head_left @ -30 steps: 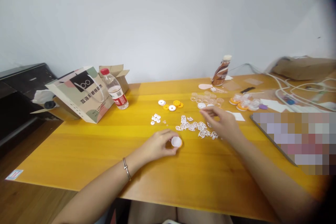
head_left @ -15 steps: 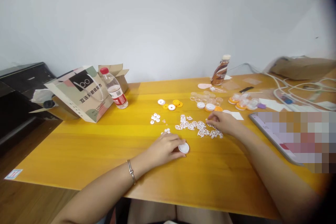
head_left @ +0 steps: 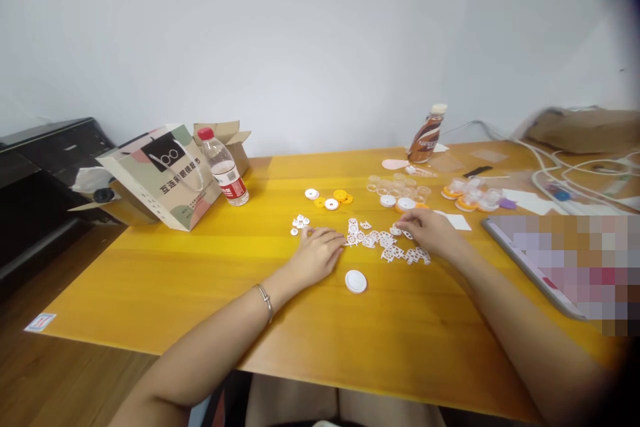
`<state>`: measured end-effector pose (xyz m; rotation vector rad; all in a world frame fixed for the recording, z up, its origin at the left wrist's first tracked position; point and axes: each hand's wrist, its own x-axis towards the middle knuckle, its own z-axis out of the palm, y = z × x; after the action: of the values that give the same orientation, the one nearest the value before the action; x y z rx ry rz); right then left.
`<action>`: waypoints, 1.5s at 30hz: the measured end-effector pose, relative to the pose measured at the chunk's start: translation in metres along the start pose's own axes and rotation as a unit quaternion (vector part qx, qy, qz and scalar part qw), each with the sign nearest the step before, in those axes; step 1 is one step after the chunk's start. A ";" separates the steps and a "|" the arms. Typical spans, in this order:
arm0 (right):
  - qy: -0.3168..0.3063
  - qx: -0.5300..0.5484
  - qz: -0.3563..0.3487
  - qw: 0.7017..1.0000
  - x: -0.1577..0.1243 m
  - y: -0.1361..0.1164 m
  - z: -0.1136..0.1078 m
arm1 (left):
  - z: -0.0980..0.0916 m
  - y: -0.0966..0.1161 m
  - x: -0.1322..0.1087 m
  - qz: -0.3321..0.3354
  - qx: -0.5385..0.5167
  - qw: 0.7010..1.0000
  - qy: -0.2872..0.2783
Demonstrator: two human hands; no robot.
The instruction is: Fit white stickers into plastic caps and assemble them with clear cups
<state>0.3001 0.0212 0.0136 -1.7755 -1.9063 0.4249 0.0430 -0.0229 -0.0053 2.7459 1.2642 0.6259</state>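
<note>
Left hand (head_left: pixel 320 253) now off white disc (head_left: pixel 355 281), fingers loose and empty, disc just beside them, right hand (head_left: pixel 427 230) on cut-outs (head_left: pixel 385 245), grip unclear.

The yellow wooden table (head_left: pixel 150 280) carries a white round cap (head_left: pixel 355 281) lying alone near its middle, with a scatter of white lattice pieces (head_left: pixel 385 243) just behind it and a small cluster of white discs (head_left: pixel 299 223) to their left. Farther back lie orange and white rings (head_left: pixel 329 200), clear cups (head_left: pixel 397 183) and a brown drink bottle (head_left: pixel 426 137). On the left stand a water bottle (head_left: pixel 223 169), a paper bag (head_left: pixel 165 177) and a cardboard box (head_left: pixel 235 143), while white cables (head_left: pixel 575 170) sprawl at the far right
</note>
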 end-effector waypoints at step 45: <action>-0.117 0.528 0.056 0.839 -0.054 -0.069 0.045 | -0.018 0.006 -0.001 -0.045 -0.356 0.926 0.118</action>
<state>0.2193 -0.0346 0.0062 -1.0721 -1.2237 1.4529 0.0400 -0.0304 0.0118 2.0439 0.9287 1.1594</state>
